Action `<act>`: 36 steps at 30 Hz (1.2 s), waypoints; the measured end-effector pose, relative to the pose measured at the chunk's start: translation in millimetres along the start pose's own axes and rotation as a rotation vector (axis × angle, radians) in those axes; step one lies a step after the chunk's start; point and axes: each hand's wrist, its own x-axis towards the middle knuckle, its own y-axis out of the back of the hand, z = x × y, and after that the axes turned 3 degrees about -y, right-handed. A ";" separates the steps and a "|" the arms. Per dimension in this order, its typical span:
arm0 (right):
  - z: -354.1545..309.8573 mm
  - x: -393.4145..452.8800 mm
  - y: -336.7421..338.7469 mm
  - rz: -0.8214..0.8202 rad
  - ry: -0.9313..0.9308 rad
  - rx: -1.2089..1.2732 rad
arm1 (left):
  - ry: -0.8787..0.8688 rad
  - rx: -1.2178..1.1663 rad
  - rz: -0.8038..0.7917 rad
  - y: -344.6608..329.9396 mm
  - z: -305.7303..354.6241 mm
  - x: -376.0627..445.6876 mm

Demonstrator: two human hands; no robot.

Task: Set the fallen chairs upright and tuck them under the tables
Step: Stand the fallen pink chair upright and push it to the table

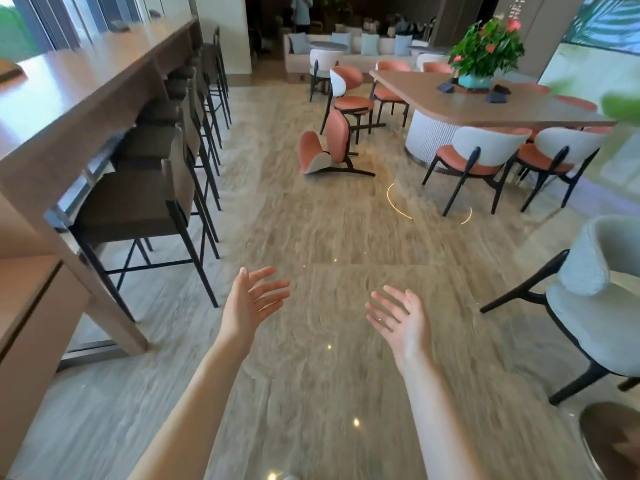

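Nearest the camera, two bare forearms reach forward over the pale stone-patterned floor (311, 220), and both hands are released and grasp nothing: the left hand (251, 299) has its fingers spread and its palm turned inward, and the right hand (398, 317) faces it with fingers loosely extended, the two well apart from each other. Far ahead of the hands, in the middle of the floor, the fallen chair (329, 150) lies tipped over, its salmon seat standing on edge, its backrest down against the floor, and its dark legs stretched out sideways toward the right. It lies just beside an upright salmon-and-white chair (349, 95) and near the rounded end of the long wooden bench (485, 105), which stands on a white ribbed base. On that bench sits a potted plant (485, 53) with red flowers in a teal pot, with small dark objects around it. Two upright chairs with white backs and salmon seats (481, 154) stand along the near side of the bench, not fully tucked under it. At the right edge, close by, stands a pale grey upholstered chair (595, 292) with dark legs. Along the left runs a high wooden counter (86, 84) with a row of dark bar stools (138, 202) pushed up to it. In the background there is a light sofa with blue cushions (353, 46).
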 end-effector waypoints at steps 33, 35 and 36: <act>-118.6 455.8 -235.8 -0.069 -0.038 0.069 | 0.020 -0.018 0.133 -44.9 58.2 482.8; -135.8 490.8 -254.2 -0.074 -0.040 0.069 | 0.008 -0.028 0.139 -54.5 68.9 520.7; -142.0 505.6 -262.8 -0.073 -0.046 0.062 | 0.009 -0.029 0.143 -56.5 72.3 536.5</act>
